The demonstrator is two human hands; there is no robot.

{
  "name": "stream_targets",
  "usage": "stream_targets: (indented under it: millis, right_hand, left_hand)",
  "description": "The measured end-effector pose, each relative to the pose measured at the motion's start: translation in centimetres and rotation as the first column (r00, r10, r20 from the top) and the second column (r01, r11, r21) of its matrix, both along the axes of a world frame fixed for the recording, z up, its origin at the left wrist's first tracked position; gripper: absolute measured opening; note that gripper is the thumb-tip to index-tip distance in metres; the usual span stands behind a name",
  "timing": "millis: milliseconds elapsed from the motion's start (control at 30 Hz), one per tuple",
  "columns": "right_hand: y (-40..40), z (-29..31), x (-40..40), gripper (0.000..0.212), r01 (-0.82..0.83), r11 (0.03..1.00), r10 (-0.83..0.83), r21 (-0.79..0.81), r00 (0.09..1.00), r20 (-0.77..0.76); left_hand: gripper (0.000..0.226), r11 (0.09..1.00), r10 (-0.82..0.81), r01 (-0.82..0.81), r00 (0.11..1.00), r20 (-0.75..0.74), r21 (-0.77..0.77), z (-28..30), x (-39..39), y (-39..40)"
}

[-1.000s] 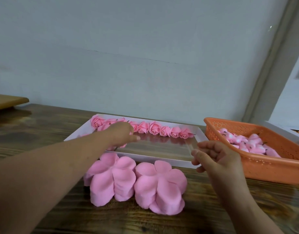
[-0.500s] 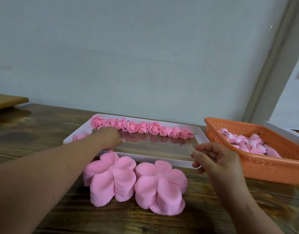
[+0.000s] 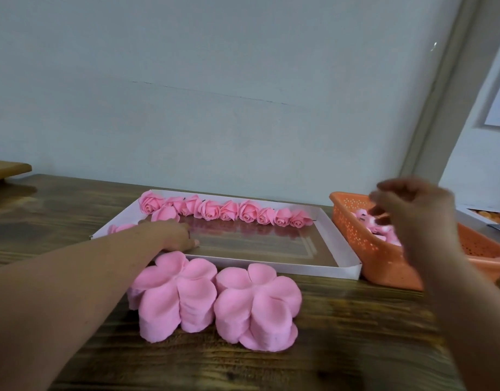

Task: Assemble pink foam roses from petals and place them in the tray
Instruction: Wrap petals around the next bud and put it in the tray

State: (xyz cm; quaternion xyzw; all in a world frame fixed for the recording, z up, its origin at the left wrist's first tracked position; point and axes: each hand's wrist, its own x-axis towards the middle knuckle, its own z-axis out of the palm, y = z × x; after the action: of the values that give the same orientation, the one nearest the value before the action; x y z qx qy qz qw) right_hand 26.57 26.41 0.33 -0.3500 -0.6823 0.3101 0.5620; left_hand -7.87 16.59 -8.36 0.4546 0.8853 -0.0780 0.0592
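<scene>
**Foam rose station: contents and positions**

Worktop (image 3: 73, 198): dark wood grain, set against a pale wall.

Tray (image 3: 299, 268): shallow, white-walled, with a glossy brown floor, lying centre on the worktop.

Finished roses (image 3: 229, 211): a row of about 9 pink foam roses along the far wall of the tray. 2 more roses (image 3: 165, 213) sit at the tray's left end, nearer the viewer than the row, one of them partly hidden by the forearm.

Petal stacks (image 3: 215, 297): 2 tall piles of pink flower-shaped foam pieces, side by side and touching, on the worktop just in front of the tray's near wall.

Basket (image 3: 364, 244): orange, perforated plastic, just right of the tray, holding loose pink rose buds (image 3: 384, 230).

Left hand (image 3: 177, 235): reaches over the near left part of the tray, palm down, fingertips at the tray floor. Fingers lie loosely extended and hold nothing visible.

Right hand (image 3: 412, 204): raised above the basket, motion-blurred, fingers curled downward toward the buds. Whether it grips anything cannot be told.

Board edge (image 3: 6, 169): light wood, at the far left.
</scene>
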Motion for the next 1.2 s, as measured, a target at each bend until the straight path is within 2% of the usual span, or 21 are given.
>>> stream_targets:
  millis: [67, 100, 133, 200, 233, 267, 300, 367, 433, 500, 533, 633, 700, 833, 933, 1033, 1100, 1200]
  right_hand:
    - [3.9, 2.3, 1.5, 0.007, 0.123, 0.992, -0.116, -0.019, 0.973, 0.199]
    - [5.8, 2.9, 2.1, 0.013, 0.173, 0.984, -0.150, -0.031, 0.917, 0.369]
    - [7.4, 3.2, 2.7, 0.019, 0.220, 0.975, -0.159, -0.035, 0.799, 0.579]
    - [9.5, 2.8, 3.4, 0.026, 0.317, 0.947, -0.078, -0.056, 0.394, 0.916]
    - [10.0, 2.3, 3.8, 0.022, 0.355, 0.932, -0.003, -0.077, 0.219, 0.976]
    - [10.3, 1.9, 4.0, 0.015, 0.381, 0.919, 0.064, -0.104, 0.117, 0.991]
    - [10.5, 1.7, 4.2, 0.010, 0.400, 0.908, 0.102, -0.122, 0.073, 0.992]
    - [10.8, 1.3, 4.0, 0.008, 0.408, 0.903, 0.129, -0.135, 0.042, 0.991]
    - [11.4, 1.0, 3.5, 0.023, 0.386, 0.915, 0.125, -0.117, 0.005, 0.992]
    - [12.1, 0.4, 3.2, 0.032, 0.330, 0.943, 0.074, -0.041, -0.087, 0.993]
    - [12.3, 0.2, 3.0, 0.034, 0.316, 0.948, 0.056, -0.020, -0.105, 0.993]
    - [11.3, 0.0, 2.3, 0.036, 0.331, 0.941, 0.081, -0.074, -0.007, 0.997]
    - [10.7, 0.0, 1.9, 0.044, 0.318, 0.945, 0.075, -0.073, 0.005, 0.997]
    - [10.7, -0.6, 1.5, 0.057, 0.257, 0.963, 0.073, -0.082, 0.042, 0.996]
    - [11.0, -0.5, 1.8, 0.052, 0.282, 0.956, 0.072, -0.080, 0.040, 0.997]
    - [11.0, -0.1, 2.2, 0.044, 0.335, 0.940, 0.040, -0.063, 0.075, 0.996]
    - [11.2, 0.0, 2.4, 0.035, 0.322, 0.946, 0.010, -0.036, 0.080, 0.997]
    - [11.4, -0.1, 2.5, 0.020, 0.332, 0.943, -0.031, -0.014, 0.132, 0.991]
  left_hand:
    - [0.057, 1.000, -0.002, 0.002, 1.000, -0.005, -0.002, 0.1, 0.1, 0.0]
    - [0.057, 1.000, -0.002, 0.002, 1.000, -0.004, -0.005, 0.1, 0.0, 0.0]
    - [0.056, 1.000, -0.004, 0.004, 1.000, -0.001, -0.008, 0.1, 0.0, 0.0]
    - [0.055, 1.000, -0.008, 0.009, 1.000, 0.003, -0.009, 0.2, -0.1, -0.1]
    - [0.055, 1.000, -0.011, 0.011, 1.000, 0.005, -0.010, 0.2, -0.2, -0.1]
    - [0.055, 1.000, -0.016, 0.016, 1.000, 0.005, -0.012, 0.2, -0.1, -0.2]
    - [0.055, 1.000, -0.021, 0.022, 1.000, 0.005, -0.014, 0.3, -0.1, -0.2]
    - [0.055, 0.999, -0.030, 0.030, 1.000, 0.010, -0.011, 0.4, 0.0, -0.3]
    - [0.053, 0.999, -0.039, 0.039, 0.999, 0.018, 0.000, 0.5, 0.0, -0.3]
    - [0.052, 0.998, -0.047, 0.047, 0.999, 0.026, 0.029, 0.5, 0.0, -0.3]
    - [0.052, 0.997, -0.048, 0.046, 0.998, 0.029, 0.060, 0.5, 0.0, -0.4]
    - [0.055, 0.986, -0.016, 0.008, 0.999, 0.047, 0.166, 0.6, 0.0, -0.9]
    - [0.057, 0.981, -0.025, 0.014, 0.998, 0.054, 0.191, 0.9, 0.3, -1.2]
    - [0.052, 0.967, -0.141, 0.133, 0.990, 0.024, 0.217, 2.8, 1.9, -1.9]
    - [0.032, 0.921, -0.252, 0.262, 0.965, -0.072, 0.288, 5.3, 3.5, -2.9]
    - [0.005, 0.894, -0.371, 0.348, 0.928, 0.033, 0.282, 6.8, 4.7, -4.8]
    - [0.005, 0.896, -0.421, 0.387, 0.895, 0.146, 0.217, 6.8, 5.6, -6.0]
    - [0.013, 0.874, -0.477, 0.457, 0.873, 0.102, 0.167, 5.7, 6.4, -6.8]
